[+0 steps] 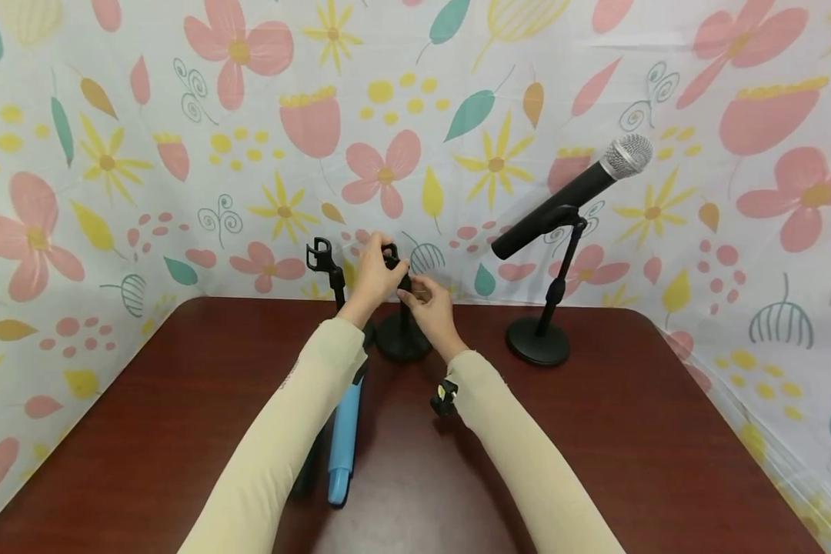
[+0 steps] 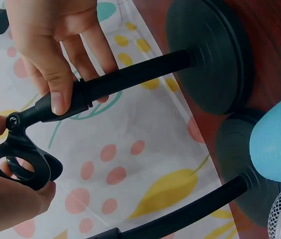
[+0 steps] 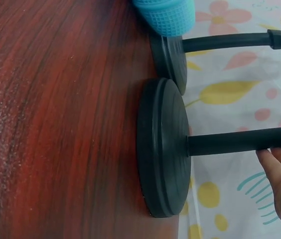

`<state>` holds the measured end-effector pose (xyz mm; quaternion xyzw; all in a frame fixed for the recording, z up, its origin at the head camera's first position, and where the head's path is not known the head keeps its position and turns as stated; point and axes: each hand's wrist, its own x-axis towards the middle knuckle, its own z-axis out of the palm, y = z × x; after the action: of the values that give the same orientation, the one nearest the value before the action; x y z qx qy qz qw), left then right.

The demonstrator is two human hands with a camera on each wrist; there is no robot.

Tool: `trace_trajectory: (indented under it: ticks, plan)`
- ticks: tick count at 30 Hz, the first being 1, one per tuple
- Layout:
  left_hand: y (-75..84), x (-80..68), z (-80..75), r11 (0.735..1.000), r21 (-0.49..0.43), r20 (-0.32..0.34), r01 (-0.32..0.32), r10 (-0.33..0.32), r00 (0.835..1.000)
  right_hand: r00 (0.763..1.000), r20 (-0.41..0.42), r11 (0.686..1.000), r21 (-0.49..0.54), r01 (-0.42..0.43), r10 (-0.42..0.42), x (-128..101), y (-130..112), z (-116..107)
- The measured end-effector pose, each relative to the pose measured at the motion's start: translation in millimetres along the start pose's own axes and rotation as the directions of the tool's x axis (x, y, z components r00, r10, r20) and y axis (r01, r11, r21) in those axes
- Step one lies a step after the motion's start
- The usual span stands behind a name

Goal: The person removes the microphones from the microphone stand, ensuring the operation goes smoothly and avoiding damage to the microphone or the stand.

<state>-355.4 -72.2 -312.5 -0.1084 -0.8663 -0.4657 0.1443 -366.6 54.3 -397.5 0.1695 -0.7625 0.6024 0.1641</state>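
**Clip under strain**

Fingers of the right hand curl round the stand at mid-desk; the left hand pinches its clip. Twisting hard may tip the stand's base or snap the clip.

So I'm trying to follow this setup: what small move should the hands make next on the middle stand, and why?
Probably tilt the clip to its angle: the left hand pinches it while the right hand steadies the stand, and the blue microphone lies waiting on the table.

It looked like a makeshift recording booth: a dark reddish wooden bench was walled in by white flower-printed cloth hung behind and beside it.
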Motion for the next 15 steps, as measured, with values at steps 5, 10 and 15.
trace_trajectory:
  ticks: [5,10,15]
  plan:
    - [0.9,0.3,-2.1,1.0,0.002,0.004,-0.008,0.008,1.0,1.0,0.014,1.0,-0.007,-0.015,0.015,0.3,-3.5,-1.1]
    - [0.6,0.7,-1.6,1.0,0.005,-0.003,0.004,-0.004,1.0,0.998,0.052,0.999,-0.031,-0.023,0.025,0.6,-7.2,-3.1]
    - [-0.3,1.1,3.3,0.999,0.044,-0.013,0.0,0.001,1.0,0.991,0.123,0.996,-0.081,-0.035,0.044,-0.2,-10.1,-9.8]
